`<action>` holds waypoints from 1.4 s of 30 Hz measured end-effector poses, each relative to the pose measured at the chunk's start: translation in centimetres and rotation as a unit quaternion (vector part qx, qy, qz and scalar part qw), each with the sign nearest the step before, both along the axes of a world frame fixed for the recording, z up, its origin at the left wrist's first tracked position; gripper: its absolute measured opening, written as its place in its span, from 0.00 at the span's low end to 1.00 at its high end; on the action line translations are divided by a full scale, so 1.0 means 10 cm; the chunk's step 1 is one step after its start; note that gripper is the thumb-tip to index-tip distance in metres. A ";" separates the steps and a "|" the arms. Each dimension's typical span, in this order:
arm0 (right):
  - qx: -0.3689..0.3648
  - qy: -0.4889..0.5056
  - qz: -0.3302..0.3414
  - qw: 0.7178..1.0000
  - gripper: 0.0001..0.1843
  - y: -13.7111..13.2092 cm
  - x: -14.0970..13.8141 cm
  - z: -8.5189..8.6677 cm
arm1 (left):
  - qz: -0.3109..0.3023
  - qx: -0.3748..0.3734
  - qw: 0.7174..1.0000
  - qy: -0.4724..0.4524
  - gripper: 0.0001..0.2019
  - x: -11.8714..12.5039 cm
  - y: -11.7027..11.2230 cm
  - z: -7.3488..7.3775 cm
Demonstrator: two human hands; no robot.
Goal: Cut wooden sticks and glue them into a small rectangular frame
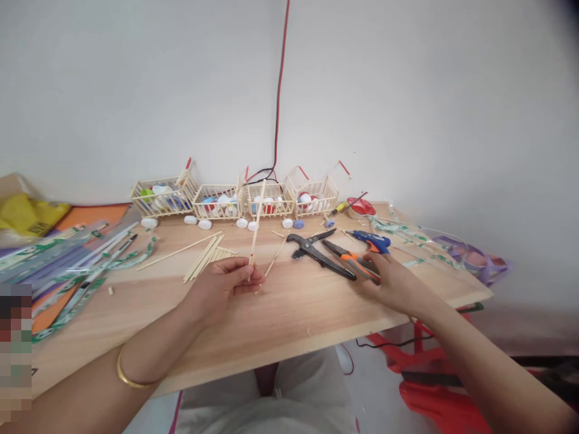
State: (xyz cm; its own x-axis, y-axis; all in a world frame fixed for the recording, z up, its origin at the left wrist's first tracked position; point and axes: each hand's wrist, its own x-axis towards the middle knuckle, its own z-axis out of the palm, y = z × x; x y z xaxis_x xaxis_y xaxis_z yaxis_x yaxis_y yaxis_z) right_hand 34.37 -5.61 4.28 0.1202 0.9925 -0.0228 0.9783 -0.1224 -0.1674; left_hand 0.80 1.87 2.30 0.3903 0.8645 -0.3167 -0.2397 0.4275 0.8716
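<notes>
My left hand (226,284) pinches the lower end of a thin wooden stick (256,222), which it holds nearly upright over the wooden table (280,319). My right hand (392,280) lies on the orange handles of a pair of pliers (353,260), fingers curled over them. The blue glue gun (371,240) lies just beyond that hand. A loose pile of wooden sticks (205,256) rests left of my left hand.
Several small stick-built carts (235,199) filled with bottle caps line the wall, loose caps (204,223) in front. A red and black wire (279,96) hangs down the wall. Plastic wrappers (63,259) cover the left side. A red tape roll (360,208) sits far right.
</notes>
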 end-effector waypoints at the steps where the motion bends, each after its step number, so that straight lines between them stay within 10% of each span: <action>1: 0.005 0.020 -0.016 1.000 0.25 -0.04 0.01 0.00 | -0.003 -0.002 1.000 -0.002 0.11 0.00 0.00 0.00; 6: -0.010 0.288 -0.031 0.957 0.21 -0.19 -0.18 -0.03 | -0.011 -0.018 1.000 -0.011 0.12 0.00 0.00 -0.01; 13: -0.175 0.763 0.041 0.621 0.25 -0.02 -0.95 0.04 | -0.013 -0.010 1.000 -0.023 0.11 -0.04 0.02 0.05; 26: -0.318 0.780 0.135 0.522 0.31 0.54 -1.20 0.00 | 0.016 0.021 0.998 -0.051 0.09 -0.12 0.08 0.08; 34: -0.248 0.734 0.163 0.611 0.36 0.42 -1.12 0.01 | 0.043 0.011 0.998 -0.044 0.11 -0.10 0.09 0.09; 42: -0.018 0.368 0.263 0.892 0.40 0.25 -0.96 0.13 | 0.031 0.012 0.998 -0.054 0.12 -0.11 0.05 0.11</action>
